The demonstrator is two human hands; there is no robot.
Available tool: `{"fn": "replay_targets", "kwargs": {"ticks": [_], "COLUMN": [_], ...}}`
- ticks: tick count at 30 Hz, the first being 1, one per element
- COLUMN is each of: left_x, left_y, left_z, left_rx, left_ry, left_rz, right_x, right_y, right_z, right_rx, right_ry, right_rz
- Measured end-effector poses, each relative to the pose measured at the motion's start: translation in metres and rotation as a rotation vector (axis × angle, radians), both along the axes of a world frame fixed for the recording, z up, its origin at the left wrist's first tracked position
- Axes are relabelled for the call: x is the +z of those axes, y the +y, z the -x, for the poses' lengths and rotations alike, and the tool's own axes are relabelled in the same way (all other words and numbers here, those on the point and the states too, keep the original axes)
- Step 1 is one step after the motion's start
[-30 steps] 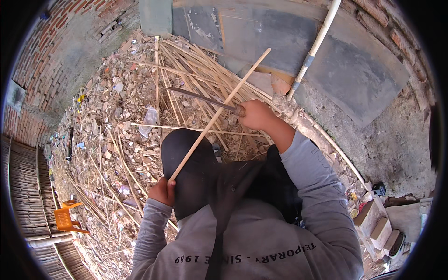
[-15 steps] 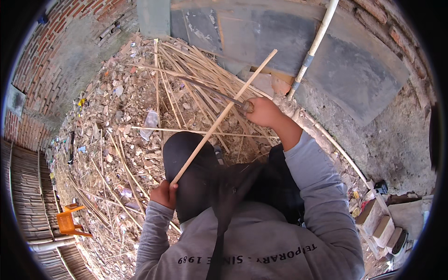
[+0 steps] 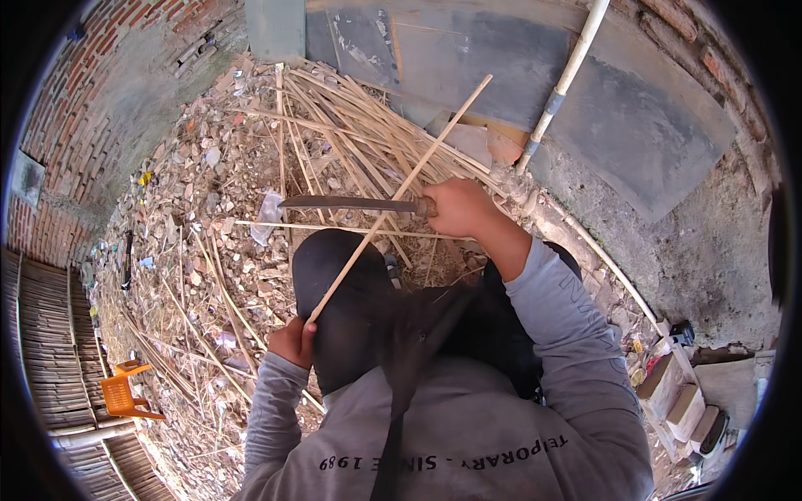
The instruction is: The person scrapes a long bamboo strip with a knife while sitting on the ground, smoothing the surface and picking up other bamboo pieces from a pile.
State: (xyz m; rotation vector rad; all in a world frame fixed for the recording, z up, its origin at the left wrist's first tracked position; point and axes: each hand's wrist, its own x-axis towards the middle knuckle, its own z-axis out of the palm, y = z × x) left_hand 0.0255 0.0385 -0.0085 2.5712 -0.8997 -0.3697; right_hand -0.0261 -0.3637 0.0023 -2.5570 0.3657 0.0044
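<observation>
My left hand is closed round the near end of a long pale bamboo strip beside my left knee. From there the strip slants up and away to the right, passing over the knee. In my right hand is the handle of a machete. Its long dark blade points left and crosses the strip about midway; whether the edge touches it I cannot tell. Beyond the blade lies a pile of similar bamboo strips on the rubble.
Broken brick and litter cover the ground. A thin loose strip lies just past my knees. Grey panels and a white pipe stand at the far right. An orange plastic chair is at the left, near a bamboo wall.
The machete has swung nearer and more level, its blade now pointing left across the strip. My right hand has come slightly toward me. The strip's far end has shifted a little left.
</observation>
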Motion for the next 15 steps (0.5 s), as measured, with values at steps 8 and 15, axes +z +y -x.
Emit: {"fn": "replay_targets", "kwargs": {"ticks": [8, 15], "left_x": [0.022, 0.012], "left_y": [-0.010, -0.007], "left_z": [-0.004, -0.005], "left_rx": [-0.015, -0.030], "left_ry": [-0.034, 0.026], "left_rz": [-0.110, -0.042], "right_x": [-0.039, -0.009], "right_y": [-0.076, -0.037], "right_z": [0.011, 0.004], "right_rx": [-0.179, 0.032], "right_ry": [-0.002, 0.174], "right_rz": [0.091, -0.184]}}
